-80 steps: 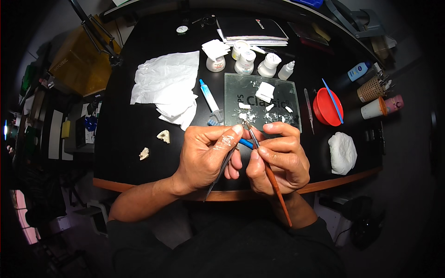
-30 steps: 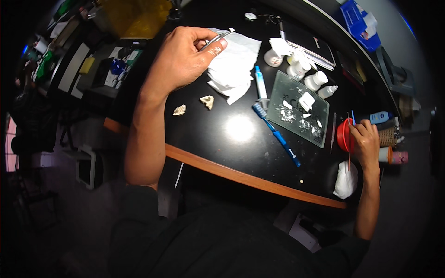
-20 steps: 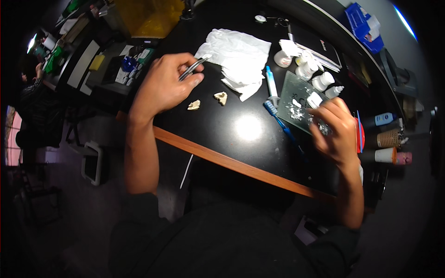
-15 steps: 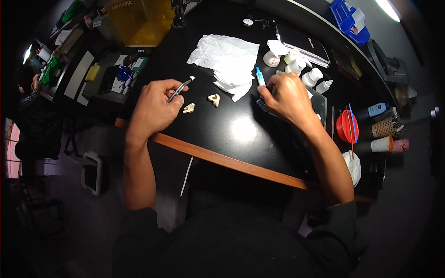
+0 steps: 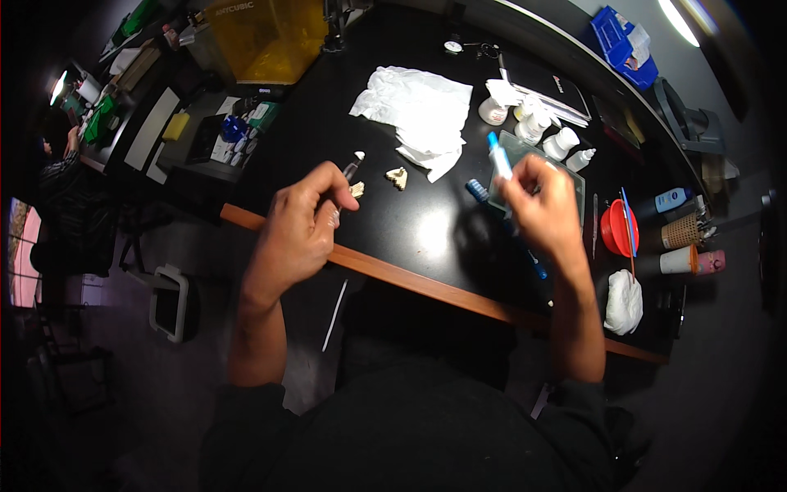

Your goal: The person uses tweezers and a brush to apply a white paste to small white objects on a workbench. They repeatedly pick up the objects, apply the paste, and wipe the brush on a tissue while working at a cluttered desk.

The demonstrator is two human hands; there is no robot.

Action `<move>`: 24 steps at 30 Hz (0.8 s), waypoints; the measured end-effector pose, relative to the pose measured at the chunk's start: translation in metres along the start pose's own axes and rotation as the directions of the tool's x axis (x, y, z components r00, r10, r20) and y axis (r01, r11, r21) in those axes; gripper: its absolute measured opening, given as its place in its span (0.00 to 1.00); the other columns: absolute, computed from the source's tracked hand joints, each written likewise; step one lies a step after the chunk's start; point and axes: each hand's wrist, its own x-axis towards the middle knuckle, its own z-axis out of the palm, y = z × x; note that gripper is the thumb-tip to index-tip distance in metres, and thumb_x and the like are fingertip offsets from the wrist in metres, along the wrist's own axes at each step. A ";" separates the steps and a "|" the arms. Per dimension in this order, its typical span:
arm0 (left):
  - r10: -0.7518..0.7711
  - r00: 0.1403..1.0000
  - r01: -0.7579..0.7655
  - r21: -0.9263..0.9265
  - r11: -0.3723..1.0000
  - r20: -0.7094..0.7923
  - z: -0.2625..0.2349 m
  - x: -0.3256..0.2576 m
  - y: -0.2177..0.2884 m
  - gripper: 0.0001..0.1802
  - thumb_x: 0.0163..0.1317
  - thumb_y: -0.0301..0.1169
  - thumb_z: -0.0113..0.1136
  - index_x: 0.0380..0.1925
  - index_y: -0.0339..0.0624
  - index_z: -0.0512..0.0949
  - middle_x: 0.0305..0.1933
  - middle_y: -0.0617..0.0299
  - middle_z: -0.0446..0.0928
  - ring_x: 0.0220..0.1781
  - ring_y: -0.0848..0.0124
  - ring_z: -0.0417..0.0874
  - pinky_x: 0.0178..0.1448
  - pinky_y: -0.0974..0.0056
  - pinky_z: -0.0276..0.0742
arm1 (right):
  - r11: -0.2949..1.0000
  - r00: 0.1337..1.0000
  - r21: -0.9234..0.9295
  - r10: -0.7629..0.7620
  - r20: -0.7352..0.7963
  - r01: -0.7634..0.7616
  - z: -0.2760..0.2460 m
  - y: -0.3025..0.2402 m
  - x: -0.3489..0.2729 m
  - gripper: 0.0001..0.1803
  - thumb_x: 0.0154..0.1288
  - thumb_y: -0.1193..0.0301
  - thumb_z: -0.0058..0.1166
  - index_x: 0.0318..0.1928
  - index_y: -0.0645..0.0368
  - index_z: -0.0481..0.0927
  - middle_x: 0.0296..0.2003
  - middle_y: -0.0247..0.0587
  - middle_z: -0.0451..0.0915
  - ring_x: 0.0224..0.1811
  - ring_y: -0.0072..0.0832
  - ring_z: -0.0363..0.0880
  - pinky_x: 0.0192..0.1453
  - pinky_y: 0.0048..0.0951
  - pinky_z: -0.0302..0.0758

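My left hand grips a thin dark metal tool with a pale tip, held over the black table's near edge. Just beyond its fingers lie two small cream tooth-shaped models. My right hand holds a light blue tube upright, above a glass mixing slab on the table. A blue-handled brush lies on the table just left of that hand.
Crumpled white tissue lies at the back centre. Several small white bottles stand behind the slab. At the right are a red bowl, cups and a white wad. A yellow box and cluttered shelves sit far left.
My head has turned left and tilted. My left hand drew back from the tissue to the near edge with the tool. My right hand swept from the red bowl to the slab and lifted the blue tube.
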 end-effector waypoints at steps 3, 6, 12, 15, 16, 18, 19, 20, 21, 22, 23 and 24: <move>0.141 0.990 -0.141 -0.012 0.990 0.005 0.029 0.006 0.026 0.10 0.64 0.14 0.53 0.38 0.36 0.81 0.33 0.63 0.75 0.30 0.81 0.70 0.34 0.72 0.66 | 0.937 0.987 0.344 0.010 0.161 -0.065 0.011 0.000 -0.055 0.11 0.66 0.71 0.65 0.33 0.65 0.78 0.19 0.40 0.80 0.24 0.21 0.81 0.30 0.27 0.75; 0.214 0.971 -0.220 0.043 0.975 0.109 0.049 0.013 0.045 0.10 0.63 0.20 0.62 0.43 0.39 0.84 0.38 0.59 0.75 0.31 0.72 0.73 0.36 0.67 0.69 | 0.923 0.946 0.352 0.034 0.321 -0.153 0.019 0.002 -0.087 0.10 0.69 0.70 0.64 0.36 0.64 0.78 0.20 0.37 0.81 0.22 0.20 0.80 0.28 0.25 0.74; 0.354 0.921 -0.370 0.082 0.925 0.160 0.076 0.013 0.043 0.05 0.68 0.24 0.63 0.34 0.33 0.81 0.39 0.49 0.73 0.35 0.56 0.79 0.40 0.57 0.76 | 0.798 0.971 0.603 -0.138 0.193 -0.006 0.043 0.019 -0.105 0.10 0.72 0.69 0.63 0.41 0.65 0.81 0.27 0.37 0.83 0.26 0.19 0.77 0.28 0.25 0.71; 0.356 0.920 -0.375 0.099 0.922 0.165 0.085 0.016 0.048 0.09 0.69 0.27 0.63 0.32 0.32 0.79 0.37 0.49 0.71 0.33 0.56 0.77 0.38 0.56 0.74 | 0.760 0.986 0.647 -0.147 0.083 0.059 0.042 0.023 -0.111 0.10 0.72 0.69 0.63 0.42 0.64 0.82 0.28 0.37 0.82 0.28 0.19 0.75 0.30 0.26 0.70; 0.367 0.917 -0.385 0.108 0.917 0.156 0.087 0.016 0.048 0.11 0.70 0.28 0.63 0.31 0.32 0.78 0.36 0.49 0.71 0.32 0.57 0.76 0.37 0.56 0.73 | 0.758 0.989 0.650 -0.132 0.066 0.058 0.041 0.025 -0.112 0.10 0.71 0.69 0.64 0.42 0.64 0.82 0.29 0.38 0.82 0.28 0.20 0.76 0.31 0.26 0.70; 0.372 0.916 -0.390 0.118 0.913 0.150 0.089 0.016 0.048 0.11 0.70 0.28 0.63 0.30 0.32 0.78 0.36 0.49 0.70 0.32 0.57 0.75 0.37 0.55 0.73 | 0.749 0.991 0.661 -0.124 0.059 0.054 0.041 0.026 -0.114 0.10 0.70 0.69 0.65 0.42 0.64 0.82 0.29 0.38 0.82 0.28 0.21 0.77 0.32 0.27 0.70; 0.377 0.915 -0.395 0.126 0.910 0.146 0.090 0.016 0.047 0.12 0.70 0.29 0.63 0.30 0.31 0.78 0.36 0.49 0.70 0.31 0.57 0.75 0.36 0.55 0.72 | 0.794 0.994 0.601 -0.113 0.002 0.089 0.041 0.025 -0.114 0.10 0.67 0.71 0.67 0.42 0.64 0.82 0.29 0.40 0.82 0.28 0.23 0.78 0.32 0.27 0.71; 0.363 0.921 -0.381 0.137 0.914 0.139 0.091 0.016 0.046 0.12 0.70 0.29 0.63 0.30 0.31 0.78 0.36 0.49 0.70 0.31 0.57 0.75 0.36 0.55 0.72 | 0.835 0.993 0.538 -0.107 -0.055 0.119 0.042 0.024 -0.114 0.10 0.65 0.72 0.68 0.41 0.64 0.83 0.29 0.41 0.82 0.28 0.25 0.79 0.33 0.28 0.72; 0.340 0.932 -0.355 0.130 0.926 0.126 0.091 0.014 0.043 0.12 0.70 0.29 0.64 0.29 0.31 0.78 0.36 0.49 0.70 0.31 0.57 0.74 0.36 0.55 0.72 | 0.823 0.992 0.555 -0.122 -0.030 0.118 0.045 0.024 -0.114 0.10 0.65 0.72 0.68 0.41 0.64 0.83 0.29 0.41 0.82 0.28 0.25 0.79 0.33 0.28 0.72; 0.317 0.942 -0.329 0.124 0.936 0.110 0.090 0.014 0.042 0.12 0.70 0.28 0.64 0.29 0.31 0.77 0.35 0.49 0.70 0.30 0.57 0.74 0.35 0.55 0.71 | 0.869 0.987 0.471 -0.110 -0.119 0.154 0.046 0.023 -0.113 0.10 0.63 0.74 0.70 0.40 0.64 0.83 0.30 0.42 0.82 0.29 0.27 0.80 0.34 0.28 0.74; 0.276 0.956 -0.289 0.153 0.945 0.102 0.091 0.014 0.040 0.13 0.69 0.29 0.64 0.29 0.31 0.78 0.36 0.47 0.70 0.31 0.54 0.76 0.36 0.53 0.73 | 0.906 0.972 0.383 -0.107 -0.207 0.181 0.047 0.022 -0.113 0.10 0.60 0.75 0.71 0.39 0.64 0.83 0.30 0.43 0.82 0.29 0.29 0.81 0.35 0.28 0.75; 0.272 0.960 -0.281 0.197 0.939 0.071 0.092 0.012 0.035 0.13 0.69 0.29 0.65 0.29 0.31 0.78 0.36 0.48 0.71 0.32 0.55 0.77 0.37 0.54 0.73 | 0.936 0.977 0.327 -0.067 -0.205 0.133 0.042 0.019 -0.114 0.10 0.58 0.77 0.71 0.38 0.65 0.83 0.31 0.44 0.83 0.31 0.29 0.83 0.37 0.28 0.77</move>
